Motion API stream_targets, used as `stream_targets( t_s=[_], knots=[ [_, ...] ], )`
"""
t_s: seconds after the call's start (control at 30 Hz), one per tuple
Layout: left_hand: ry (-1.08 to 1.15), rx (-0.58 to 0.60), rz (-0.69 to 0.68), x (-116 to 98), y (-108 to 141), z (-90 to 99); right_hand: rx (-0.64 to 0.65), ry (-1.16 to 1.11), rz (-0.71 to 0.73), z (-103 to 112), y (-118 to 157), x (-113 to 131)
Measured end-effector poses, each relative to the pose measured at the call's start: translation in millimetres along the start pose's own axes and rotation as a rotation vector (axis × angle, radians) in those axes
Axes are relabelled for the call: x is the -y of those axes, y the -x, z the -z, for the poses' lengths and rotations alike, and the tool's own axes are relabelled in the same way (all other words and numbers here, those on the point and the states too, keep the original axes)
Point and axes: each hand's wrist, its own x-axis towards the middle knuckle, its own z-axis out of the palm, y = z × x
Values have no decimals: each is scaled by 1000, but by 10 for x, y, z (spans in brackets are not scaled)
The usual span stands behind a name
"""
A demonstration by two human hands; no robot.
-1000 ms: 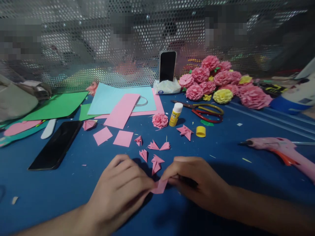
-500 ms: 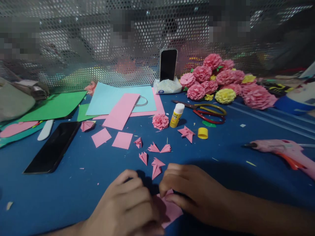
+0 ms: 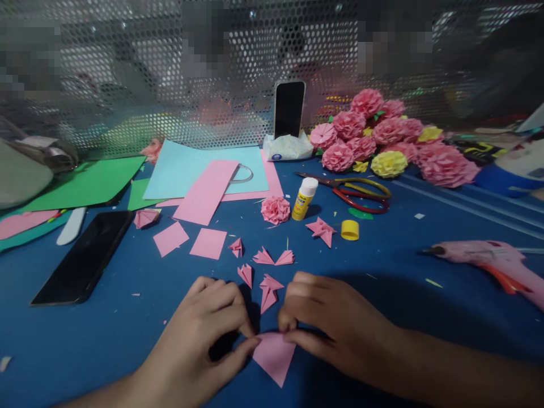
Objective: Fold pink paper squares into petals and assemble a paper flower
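Observation:
A piece of pink paper [image 3: 275,357] lies on the blue table in front of me, one corner pointing towards me and its far edge pinched at both sides. My left hand [image 3: 216,328] grips the left end of that edge between thumb and fingertips. At the right end, my right hand [image 3: 327,320] has its thumb and curled fingers closed on the paper. Just beyond my hands are several small folded pink pieces [image 3: 268,292]. Two flat pink squares [image 3: 208,243] rest further left.
A glue stick [image 3: 304,198], its yellow cap [image 3: 349,230], scissors [image 3: 361,192] and a pink paper flower [image 3: 275,210] lie ahead. A glue gun [image 3: 488,258] is at right, a phone [image 3: 83,258] at left. Paper flowers [image 3: 382,133] are heaped by a perforated metal screen [image 3: 148,102].
My left hand has shifted from over the paper to its left end and now pinches it. The paper has turned so a corner points at me. The view has shifted slightly.

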Motion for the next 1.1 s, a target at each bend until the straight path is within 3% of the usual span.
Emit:
stream_targets(
  t_s=[0.23, 0.5, 0.7, 1.1],
  knots=[
    [-131, -17, -246, 34, -18, 45, 50, 46, 175, 65, -16, -66],
    [-413, -179, -628, 113, 41, 22, 69, 158, 403, 165, -27, -81],
    [-500, -14, -562, 67, 75, 101, 90, 147, 381, 173, -35, -79],
    [-577, 35, -613, 112, 154, 101, 95, 84, 436, 198, -67, -125]
  ],
)
